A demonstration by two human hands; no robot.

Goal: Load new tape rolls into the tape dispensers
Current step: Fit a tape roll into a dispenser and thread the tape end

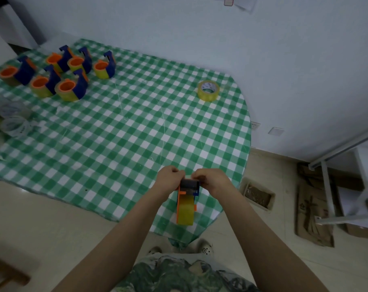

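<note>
Left hand (170,179) and right hand (210,180) are curled round the head of the tape dispenser (189,186), held over the near edge of the tablecloth (120,144) with a yellow roll (185,213) seated, so its tape is probably best drawn forward straight and flat.

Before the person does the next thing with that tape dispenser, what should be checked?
1. Both hands hold the dispenser: ok; left hand and right hand clasp its top end.
2. Roll seated in the frame: ok.
3. Tape end led to the cutter: cannot tell; fingers cover it.
4. Another roll ready: ok; a loose roll lies on the table, far right.
5. Empty dispenser for it: not ok; the six other dispensers, far left, all carry rolls.
</note>
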